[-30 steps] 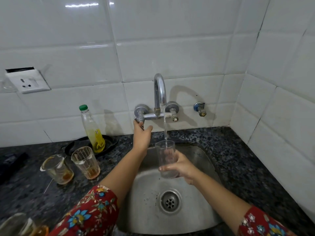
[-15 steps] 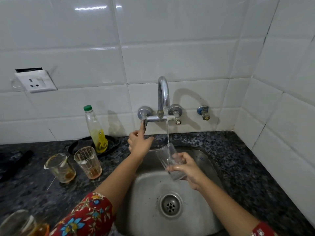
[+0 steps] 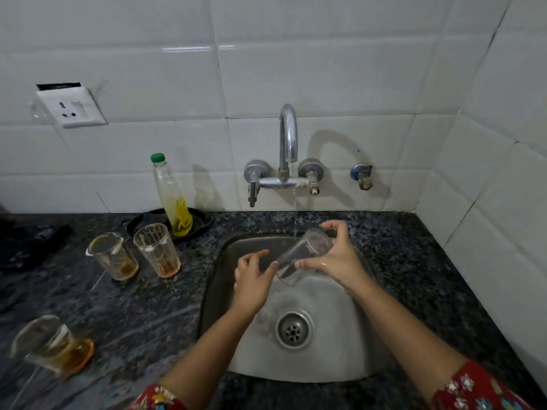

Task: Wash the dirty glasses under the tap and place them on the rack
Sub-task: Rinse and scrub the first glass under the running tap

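Slippage is the risk: the wet glass [image 3: 302,255], tilted over the far side of the sink [image 3: 340,347] beneath the tap [image 3: 288,137], is gripped by the right hand [image 3: 334,260] alone while the left hand [image 3: 251,281] hovers loose-fingered just beside it, so it could drop and crack.

The lower-left glass [image 3: 51,346] is blurred. A dark object [image 3: 26,247] at the left edge is too dim to identify. The right hand [image 3: 334,261] covers part of the tilted glass [image 3: 299,255].
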`<state>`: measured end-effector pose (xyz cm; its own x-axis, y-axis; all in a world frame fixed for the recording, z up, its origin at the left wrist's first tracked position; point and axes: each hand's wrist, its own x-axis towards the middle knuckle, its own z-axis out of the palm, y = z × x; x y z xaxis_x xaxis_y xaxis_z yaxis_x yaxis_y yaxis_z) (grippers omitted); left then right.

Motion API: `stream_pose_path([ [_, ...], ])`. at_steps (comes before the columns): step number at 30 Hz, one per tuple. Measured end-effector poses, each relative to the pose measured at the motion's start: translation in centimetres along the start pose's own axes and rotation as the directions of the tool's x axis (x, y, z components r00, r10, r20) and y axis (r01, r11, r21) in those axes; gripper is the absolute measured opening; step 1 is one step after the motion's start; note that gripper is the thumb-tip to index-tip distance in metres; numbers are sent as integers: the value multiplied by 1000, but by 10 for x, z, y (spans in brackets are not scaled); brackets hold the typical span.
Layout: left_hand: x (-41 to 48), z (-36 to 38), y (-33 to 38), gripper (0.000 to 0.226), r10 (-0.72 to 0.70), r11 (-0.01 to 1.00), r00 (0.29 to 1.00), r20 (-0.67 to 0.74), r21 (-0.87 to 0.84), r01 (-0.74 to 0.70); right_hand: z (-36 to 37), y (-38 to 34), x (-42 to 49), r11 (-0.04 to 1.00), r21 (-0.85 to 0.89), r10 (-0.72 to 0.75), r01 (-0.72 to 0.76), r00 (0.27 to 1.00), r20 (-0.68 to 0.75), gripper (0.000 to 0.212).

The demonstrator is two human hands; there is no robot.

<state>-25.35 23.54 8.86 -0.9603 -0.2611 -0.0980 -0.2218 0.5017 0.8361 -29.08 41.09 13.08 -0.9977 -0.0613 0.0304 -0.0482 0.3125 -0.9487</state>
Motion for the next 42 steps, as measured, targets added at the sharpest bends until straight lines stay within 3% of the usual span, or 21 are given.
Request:
stream_pose_path([
  [5, -10, 16, -2, 43, -13, 1000, 1000, 14, 9, 13, 5, -1, 7, 981, -164, -99, 99, 995, 14, 83],
  [12, -13, 12, -10, 41, 44, 999, 999, 19, -8, -44, 19, 13, 5, 974, -210, -74, 80, 997, 38, 77],
  [15, -6, -1, -14, 36, 5, 989, 999, 38, -146, 1, 32, 16, 6, 997, -76, -7, 2, 998, -58, 75],
  [18, 9, -29, -13, 27, -55, 909, 997, 53, -410, 72, 51, 7, 10, 962, 256, 138, -94, 978, -159, 67],
  [20, 20, -59, -9, 25, -92, 816, 993, 71, -567, 116, 68, -8, 12, 839, 518, 286, -167, 945, -158, 57],
  [23, 37, -116, -4, 20, -134, 665, 982, 134, -723, 190, 105, -38, 10, 533, 774, 502, -341, 864, 35, 32],
  [26, 54, -179, -9, 18, -121, 559, 982, 142, -808, 186, 159, -76, 7, 243, 879, 538, -411, 811, 230, 25],
  [29, 63, -248, -20, 25, -99, 501, 988, 122, -851, 156, 220, -117, 8, 112, 910, 492, -398, 818, 297, 21],
  [35, 75, -381, -80, 20, -110, 583, 992, -60, -813, 15, 349, -187, 32, 113, 888, 406, -446, 836, 369, 52],
  [39, 89, -454, -145, 17, -242, 618, 947, -210, -786, -16, 439, -223, 50, 217, 817, 400, -534, 812, 424, 29],
  [42, 99, -496, -194, 21, -350, 619, 896, -273, -785, 3, 508, -235, 69, 318, 748, 402, -583, 797, 451, 31],
])
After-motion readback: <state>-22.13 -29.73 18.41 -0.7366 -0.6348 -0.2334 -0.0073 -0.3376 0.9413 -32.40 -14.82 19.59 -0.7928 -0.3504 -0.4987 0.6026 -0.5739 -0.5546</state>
